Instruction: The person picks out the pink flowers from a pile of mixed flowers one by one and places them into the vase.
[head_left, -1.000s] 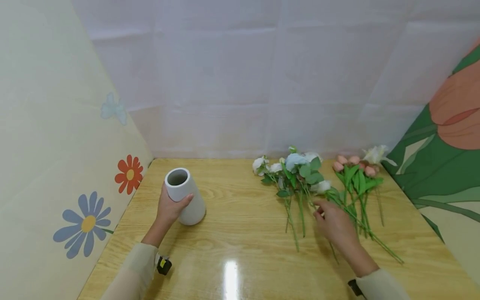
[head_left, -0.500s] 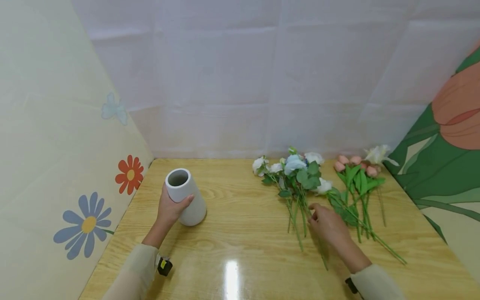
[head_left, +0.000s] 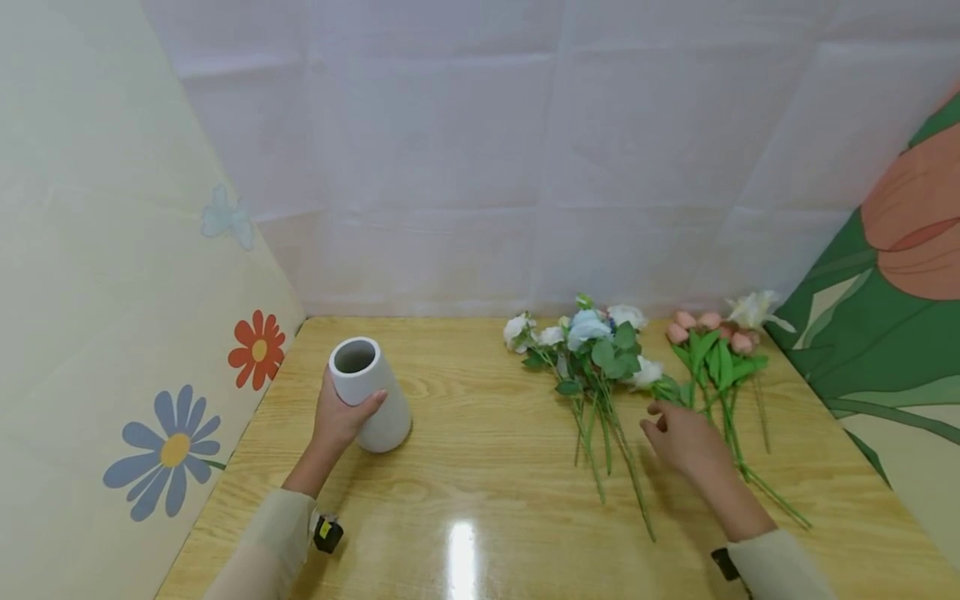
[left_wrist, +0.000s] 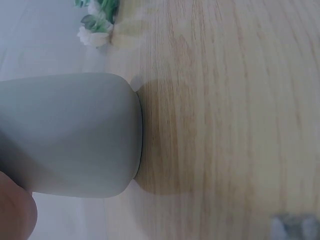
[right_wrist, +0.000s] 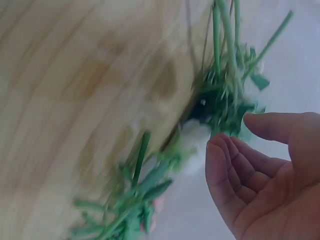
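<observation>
Gripping the vase [head_left: 384, 412], the left hand [head_left: 339, 417] has its fingers hidden behind it; the left wrist view cuts off the vase's top. The right hand [head_left: 692, 443] covers part of a long stem [head_left: 780, 502], fingers loosely bent, thumb and fingertips apart. From the centre of the table [head_left: 487, 475], the vase stands at 10 o'clock, blue and white flowers [head_left: 588, 329] at 1, pink tulips [head_left: 707, 354] at 2. Open tabletop separates vase and flowers; cloth [head_left: 450, 183] borders the far edge.
</observation>
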